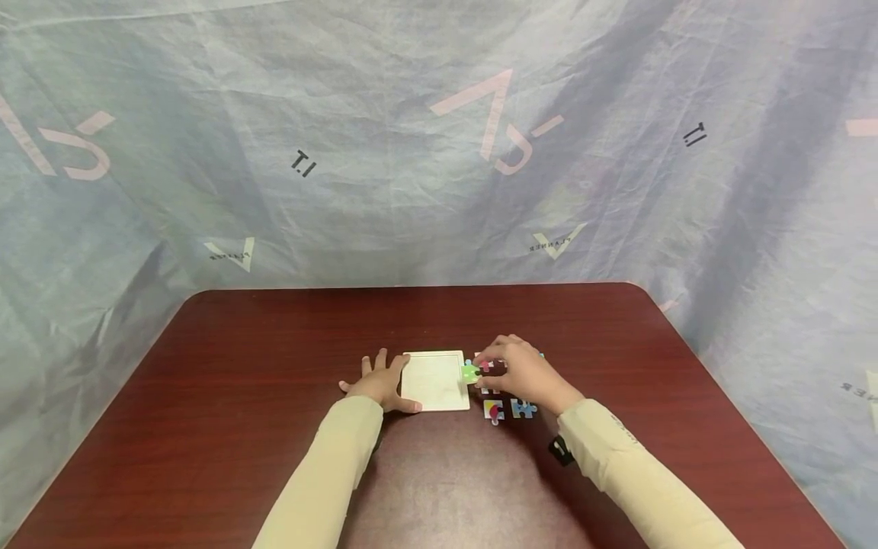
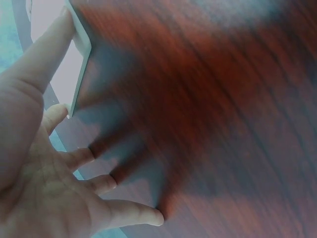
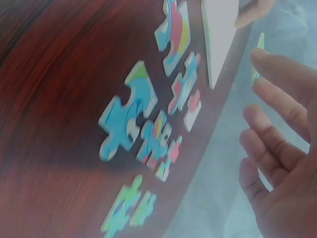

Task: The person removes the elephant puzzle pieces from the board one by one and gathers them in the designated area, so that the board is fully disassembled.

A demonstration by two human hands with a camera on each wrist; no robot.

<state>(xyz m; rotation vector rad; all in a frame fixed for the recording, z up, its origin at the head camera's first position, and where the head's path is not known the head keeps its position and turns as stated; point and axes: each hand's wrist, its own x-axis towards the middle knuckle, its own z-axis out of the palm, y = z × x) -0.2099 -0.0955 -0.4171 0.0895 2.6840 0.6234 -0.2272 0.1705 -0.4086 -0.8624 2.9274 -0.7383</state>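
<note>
A pale, shallow puzzle tray (image 1: 434,381) with a raised rim lies on the table. My left hand (image 1: 379,383) rests at its left edge with fingers spread, thumb and index finger touching the rim. Between thumb and index finger my right hand (image 1: 524,374) pinches a green puzzle piece (image 1: 469,374) at the tray's right edge. In the right wrist view that piece (image 3: 260,54) is seen nearly edge-on, raised off the table. Below and beside the right hand lie several loose pieces, among them a blue one (image 3: 130,114) and a red-and-yellow one (image 1: 493,411).
The dark red wooden table (image 1: 274,335) has rounded far corners. A grey printed cloth (image 1: 384,152) hangs behind it and at both sides. A small black object (image 1: 561,450) shows under the right sleeve. More green pieces (image 3: 121,208) lie at the right of the group.
</note>
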